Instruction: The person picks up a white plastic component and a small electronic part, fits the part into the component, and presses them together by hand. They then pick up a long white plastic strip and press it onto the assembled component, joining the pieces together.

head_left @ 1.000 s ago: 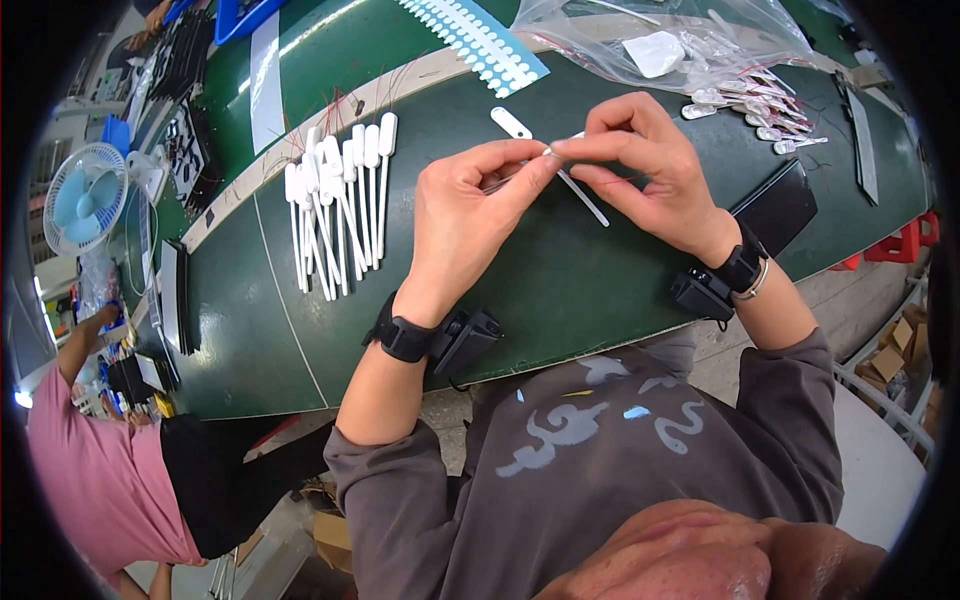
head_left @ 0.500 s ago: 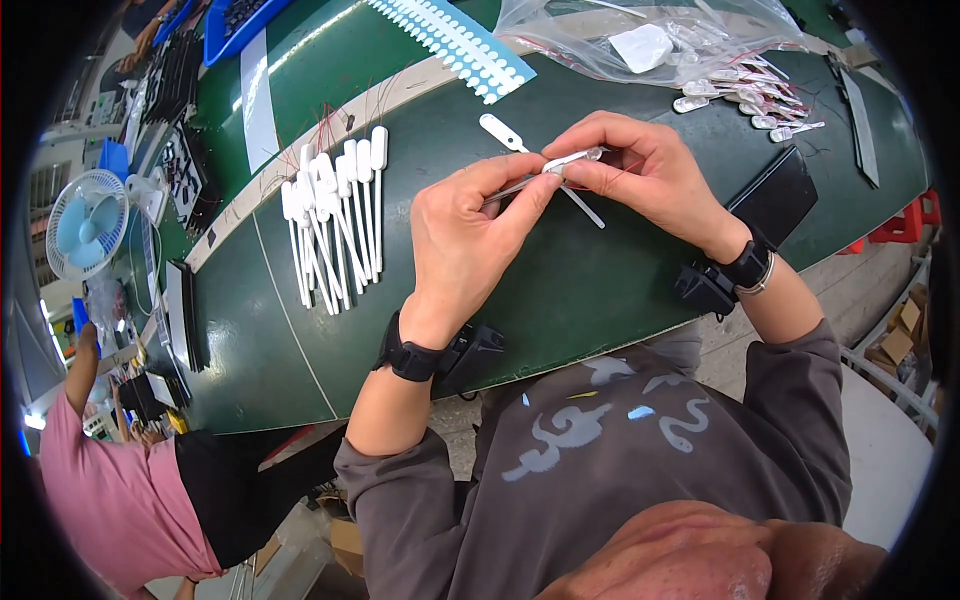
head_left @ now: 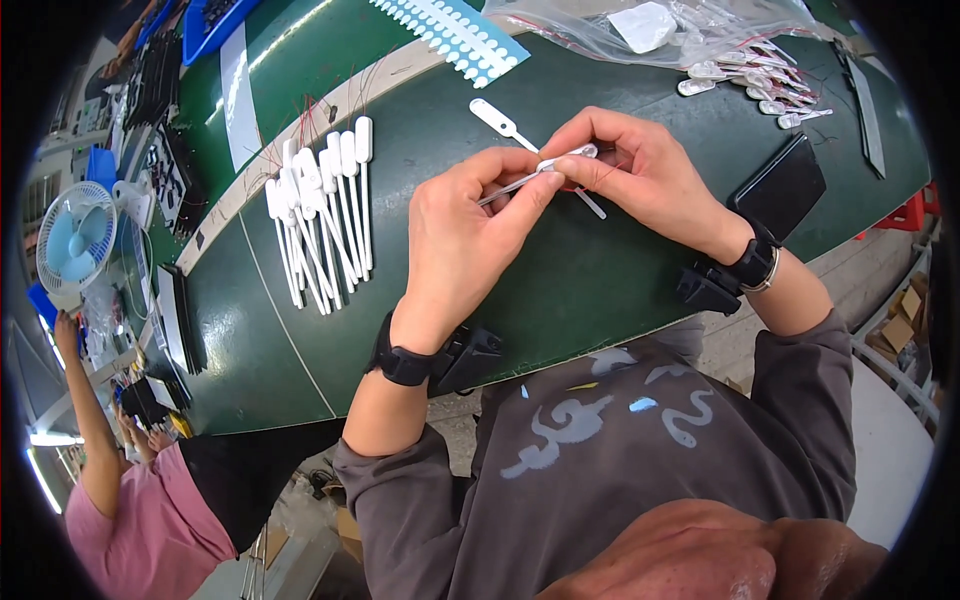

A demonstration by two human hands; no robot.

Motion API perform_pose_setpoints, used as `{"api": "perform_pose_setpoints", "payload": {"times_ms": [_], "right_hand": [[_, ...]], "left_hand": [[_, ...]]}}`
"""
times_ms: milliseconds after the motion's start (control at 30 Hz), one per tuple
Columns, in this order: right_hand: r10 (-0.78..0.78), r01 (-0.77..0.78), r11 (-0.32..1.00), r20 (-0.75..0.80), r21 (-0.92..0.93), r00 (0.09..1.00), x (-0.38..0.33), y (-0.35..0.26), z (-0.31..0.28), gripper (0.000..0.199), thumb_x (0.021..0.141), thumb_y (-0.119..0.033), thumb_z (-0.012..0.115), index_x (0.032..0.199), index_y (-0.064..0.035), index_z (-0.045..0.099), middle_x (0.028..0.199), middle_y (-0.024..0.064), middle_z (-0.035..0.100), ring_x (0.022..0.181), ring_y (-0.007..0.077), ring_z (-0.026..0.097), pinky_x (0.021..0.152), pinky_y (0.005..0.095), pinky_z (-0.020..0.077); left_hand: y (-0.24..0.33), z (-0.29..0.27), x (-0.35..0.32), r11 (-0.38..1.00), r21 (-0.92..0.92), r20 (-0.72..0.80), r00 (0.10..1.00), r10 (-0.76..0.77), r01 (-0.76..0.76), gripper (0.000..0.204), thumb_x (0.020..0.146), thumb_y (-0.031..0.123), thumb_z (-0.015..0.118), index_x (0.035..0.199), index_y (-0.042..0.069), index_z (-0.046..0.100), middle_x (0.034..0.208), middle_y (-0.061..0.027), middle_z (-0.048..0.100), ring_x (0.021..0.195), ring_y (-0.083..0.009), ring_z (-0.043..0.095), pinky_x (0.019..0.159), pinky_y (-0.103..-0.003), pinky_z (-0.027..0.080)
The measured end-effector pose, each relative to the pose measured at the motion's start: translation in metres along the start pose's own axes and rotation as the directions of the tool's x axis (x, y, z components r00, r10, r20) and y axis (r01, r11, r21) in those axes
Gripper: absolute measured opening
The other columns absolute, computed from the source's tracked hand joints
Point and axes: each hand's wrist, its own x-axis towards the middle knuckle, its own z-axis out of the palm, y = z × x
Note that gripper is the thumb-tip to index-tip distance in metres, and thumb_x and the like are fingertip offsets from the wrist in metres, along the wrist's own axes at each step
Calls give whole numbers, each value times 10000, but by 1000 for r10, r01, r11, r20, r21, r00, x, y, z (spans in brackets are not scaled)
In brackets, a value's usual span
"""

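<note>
My left hand (head_left: 465, 215) and my right hand (head_left: 645, 180) meet above the green table, both with fingers pinched on one slim stick with a small paddle-like head (head_left: 584, 152). My left fingers grip its thin stem (head_left: 512, 188); my right thumb and fingers hold it near the head, partly hiding it. A white paddle-headed stick (head_left: 493, 118) lies on the table just beyond, its lower end passing beneath my hands. Left of them, several similar white sticks (head_left: 348, 155) with thin red wires lie in a bunch. Clear-looking headed pieces with reddish wires (head_left: 770, 90) are heaped at the far right.
At the back are a blue sheet of white stickers (head_left: 475, 50) and a clear plastic bag (head_left: 570, 38). A flat black phone-like slab (head_left: 782, 188) lies right of my right hand. A fan (head_left: 76, 236) and a co-worker in a pink top (head_left: 150, 510) are at the left.
Both hands keep their pinch on the stick, with small finger shifts. The view has shifted slightly, and the co-worker at the left has moved, one arm reaching upward.
</note>
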Motion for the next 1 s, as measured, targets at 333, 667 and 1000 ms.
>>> {"api": "perform_pose_setpoints", "payload": {"times_ms": [333, 667, 1000], "right_hand": [[-25, 25, 1000, 40, -3, 999, -2, -1, 3, 238, 1014, -98, 575, 1209, 25, 632, 1044, 35, 666, 933, 68, 637, 799, 208, 524], [28, -26, 998, 39, -58, 999, 0, -2, 1, 246, 1001, -101, 594, 1214, 19, 628, 1044, 31, 669, 904, 64, 643, 793, 210, 532], [58, -58, 996, 4, 71, 998, 2, -1, -4, 235, 1003, -140, 607, 1183, 8, 633, 961, 16, 674, 818, 59, 640, 759, 208, 528]], "left_hand": [[-3, -8, 4, 961, -207, 136, 978, -156, 182, 224, 909, 201, 738, 954, -18, 726, 754, -27, 691, 664, -67, 580, 623, -234, 475], [-8, -6, 6, 955, -197, 198, 963, -183, 222, 216, 927, 195, 719, 995, -10, 725, 768, -28, 698, 688, -82, 615, 626, -242, 483], [-9, 5, 7, 960, 64, -101, 956, 276, -271, 150, 868, 72, 749, 1018, 72, 752, 937, -84, 735, 749, -201, 711, 639, -302, 555]]}}
